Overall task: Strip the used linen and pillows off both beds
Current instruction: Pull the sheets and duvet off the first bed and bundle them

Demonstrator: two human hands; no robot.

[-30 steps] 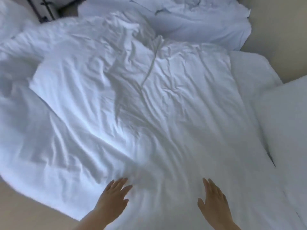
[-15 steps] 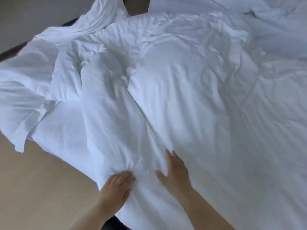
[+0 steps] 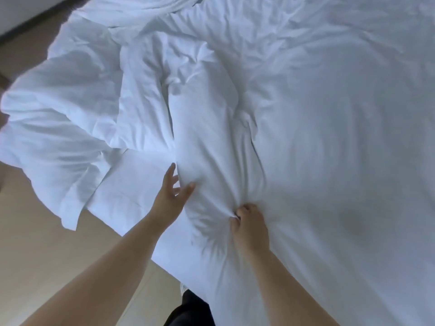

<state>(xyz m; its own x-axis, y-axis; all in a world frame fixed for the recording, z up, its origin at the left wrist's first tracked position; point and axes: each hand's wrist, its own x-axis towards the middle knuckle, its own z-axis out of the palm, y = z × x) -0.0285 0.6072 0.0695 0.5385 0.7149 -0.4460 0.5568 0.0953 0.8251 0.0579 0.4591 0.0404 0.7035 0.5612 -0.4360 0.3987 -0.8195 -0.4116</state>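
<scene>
A large crumpled white duvet (image 3: 294,109) covers the bed and fills most of the view. Its left part lies bunched in a heap (image 3: 70,109) that hangs over the bed's edge. My right hand (image 3: 250,225) grips a pinched fold of the duvet near the front edge, with creases radiating from its curled fingers. My left hand (image 3: 170,196) is open, its fingers spread against the side of a raised ridge of the same duvet. A flat white sheet (image 3: 131,184) shows under the heap, left of my left hand.
Beige floor (image 3: 47,255) lies to the left and front of the bed. A dark skirting strip (image 3: 30,22) runs along the wall at the top left. My dark trouser leg (image 3: 188,309) shows at the bottom edge.
Both hands have gone from lying flat on the duvet to working it: the right one has curled and gathered a fold, the left has reached forward to the ridge. The view swung left.
</scene>
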